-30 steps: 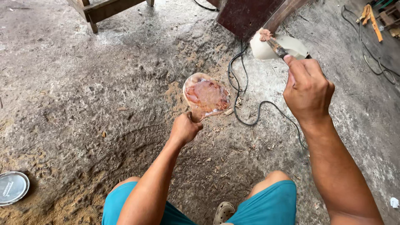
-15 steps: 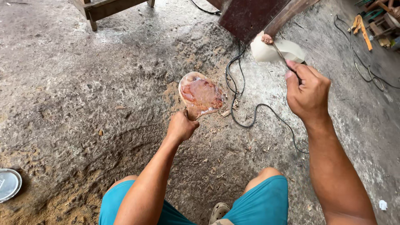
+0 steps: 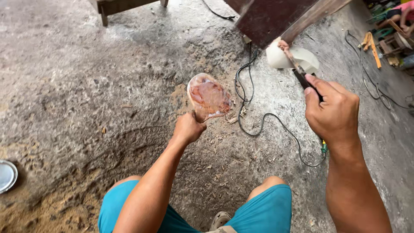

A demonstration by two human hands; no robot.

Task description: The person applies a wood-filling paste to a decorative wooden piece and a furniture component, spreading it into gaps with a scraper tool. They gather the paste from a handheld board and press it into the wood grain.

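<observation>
My left hand [image 3: 188, 128] grips the short handle of a flat, paddle-shaped wooden piece [image 3: 209, 96] whose face is wet with reddish-brown coating. It is held upright out over the concrete floor. My right hand [image 3: 331, 112] is closed on the dark handle of a paintbrush [image 3: 295, 64]. The brush's bristle end rests at the rim of a white plastic container [image 3: 290, 59] standing on the floor, up and to the right of the wooden piece. My knees in blue shorts [image 3: 273, 208] show at the bottom.
A black cable [image 3: 267, 116] loops across the floor between my hands. A dark red-brown board [image 3: 276, 17] leans behind the container. A round metal lid [image 3: 6, 175] lies at far left. Wood shavings and sawdust cover the floor; tools lie at top right.
The brush has stayed at the white container while my right hand shifted slightly. My left hand has kept the coated wooden piece raised, drifting a little left in view.
</observation>
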